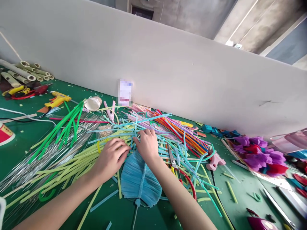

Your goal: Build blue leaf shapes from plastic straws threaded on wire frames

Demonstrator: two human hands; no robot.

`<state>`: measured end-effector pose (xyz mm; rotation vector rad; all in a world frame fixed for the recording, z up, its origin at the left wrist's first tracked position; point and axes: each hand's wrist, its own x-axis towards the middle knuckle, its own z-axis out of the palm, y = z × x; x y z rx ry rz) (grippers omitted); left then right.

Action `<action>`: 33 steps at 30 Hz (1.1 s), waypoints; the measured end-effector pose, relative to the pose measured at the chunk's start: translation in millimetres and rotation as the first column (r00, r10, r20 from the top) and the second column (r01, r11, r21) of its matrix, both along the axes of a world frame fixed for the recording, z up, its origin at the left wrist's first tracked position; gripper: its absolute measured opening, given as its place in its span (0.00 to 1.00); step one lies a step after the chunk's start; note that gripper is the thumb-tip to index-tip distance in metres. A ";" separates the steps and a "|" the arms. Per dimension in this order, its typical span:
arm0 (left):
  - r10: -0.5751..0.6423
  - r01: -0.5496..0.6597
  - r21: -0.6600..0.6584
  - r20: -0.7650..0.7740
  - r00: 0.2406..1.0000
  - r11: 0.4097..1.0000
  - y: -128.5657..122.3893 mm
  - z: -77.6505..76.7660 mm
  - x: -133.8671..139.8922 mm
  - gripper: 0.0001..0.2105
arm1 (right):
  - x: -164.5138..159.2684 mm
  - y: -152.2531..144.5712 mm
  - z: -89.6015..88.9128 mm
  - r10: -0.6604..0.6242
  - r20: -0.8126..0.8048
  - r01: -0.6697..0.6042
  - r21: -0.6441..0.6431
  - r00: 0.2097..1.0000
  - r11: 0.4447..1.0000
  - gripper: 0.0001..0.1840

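Note:
A blue leaf shape made of fuzzy pipe cleaners point(134, 179) lies in front of me, its midrib running down to a thin wire stem point(135, 217). My left hand point(114, 155) is at its upper left edge, fingers curled together; what they pinch is hidden. Over the upper right of the leaf, my right hand point(148, 143) is closed, with thumb and fingers around a light blue pipe cleaner point(136, 126) that sticks up beside the thumb. Scissors with red handles point(172, 156) lie open-bladed just right of my right hand.
Yellow-green pipe cleaners point(72, 163), silver wires point(48, 159) and a yellow glue gun point(57, 99) lie left. Orange and red pipe cleaners point(184, 134), a pink glue gun point(215, 160) and purple felt-like pieces point(261, 156) are right. A pale partition point(192, 76) borders the green table point(107, 210).

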<state>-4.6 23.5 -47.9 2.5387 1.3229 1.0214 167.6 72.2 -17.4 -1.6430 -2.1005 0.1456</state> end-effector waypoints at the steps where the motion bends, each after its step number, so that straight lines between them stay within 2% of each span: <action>1: 0.002 -0.002 -0.002 -0.004 1.000 1.000 -0.5 0.6 0.2 0.10 | -3.2 4.4 -0.9 -0.003 -0.017 0.003 -0.017 1.000 1.000 0.07; 5: -0.001 0.001 -0.008 -0.015 1.000 1.000 -4.7 4.9 2.4 0.11 | 0.4 4.8 6.0 0.004 -0.134 -0.015 -0.086 0.991 0.996 0.05; 9: -0.016 0.014 -0.040 -0.057 0.998 0.999 -11.0 9.9 4.7 0.12 | 27.1 -20.5 26.8 -0.037 -0.302 -0.004 -0.132 0.952 0.991 0.09; 12: -0.055 0.045 -0.072 -0.137 0.989 0.996 -14.5 11.3 5.5 0.20 | 52.1 -54.7 35.6 -0.045 -0.640 -0.045 -0.123 0.767 0.991 0.14; 14: -0.071 0.059 -0.080 -0.165 0.984 0.995 -15.5 10.8 6.2 0.22 | 65.4 -81.5 34.5 -0.078 -0.688 -0.033 -0.146 0.721 0.989 0.14; 16: -0.062 0.048 -0.087 -0.161 0.985 0.995 -15.5 9.5 7.1 0.22 | 74.5 -106.3 29.3 -0.049 -0.633 -0.067 -0.158 0.773 0.985 0.10; 18: -0.048 0.032 -0.112 -0.143 0.989 0.993 -14.8 7.7 7.7 0.22 | 80.2 -124.6 22.6 0.027 -0.550 -0.098 -0.099 0.835 0.990 0.08; 20: -0.036 0.018 -0.140 -0.122 0.992 0.990 -13.6 6.0 7.4 0.21 | 83.6 -134.5 16.9 0.077 -0.504 -0.103 -0.023 0.860 0.994 0.07; 24: 0.008 -0.019 -0.115 -0.090 0.996 0.993 -10.4 3.9 4.0 0.17 | 84.9 -138.6 13.5 0.139 -0.388 -0.104 0.111 0.911 0.988 0.07; 28: 0.019 -0.021 -0.040 -0.058 0.998 0.999 -8.9 5.4 1.9 0.12 | 80.1 -143.3 18.2 0.251 -0.167 -0.201 0.268 0.954 0.942 0.08; 33: -0.015 0.015 0.016 -0.029 0.999 1.000 -15.3 15.8 4.4 0.10 | 76.0 -152.0 23.2 0.288 0.031 -0.281 0.346 0.957 0.895 0.11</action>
